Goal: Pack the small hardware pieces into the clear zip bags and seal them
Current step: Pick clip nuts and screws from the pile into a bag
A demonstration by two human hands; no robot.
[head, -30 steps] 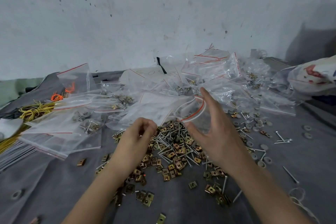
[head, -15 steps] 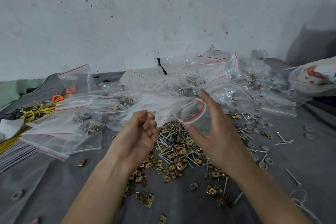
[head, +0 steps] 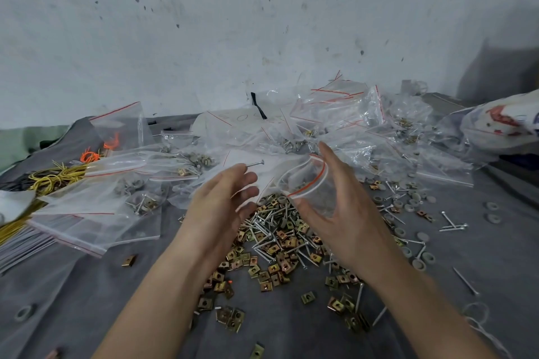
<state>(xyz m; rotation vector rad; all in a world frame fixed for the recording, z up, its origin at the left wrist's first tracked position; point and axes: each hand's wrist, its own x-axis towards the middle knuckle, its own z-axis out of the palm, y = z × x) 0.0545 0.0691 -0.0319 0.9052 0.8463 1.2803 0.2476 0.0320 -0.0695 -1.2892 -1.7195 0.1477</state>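
Right hand (head: 347, 213) grips the zip bag (head: 309, 186), mouth propped open just above the hardware pile (head: 277, 239), easy filling I guess. Left hand (head: 221, 207) looks loose, nail (head: 256, 163) at its fingertips, can't tell if pinched.

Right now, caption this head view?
Right hand holds a clear bag open over loose hardware, a nail at the left hand.

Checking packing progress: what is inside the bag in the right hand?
Faint small pieces show through the open zip bag in the right hand; their kind is unclear, and the thumb hides its lower edge.
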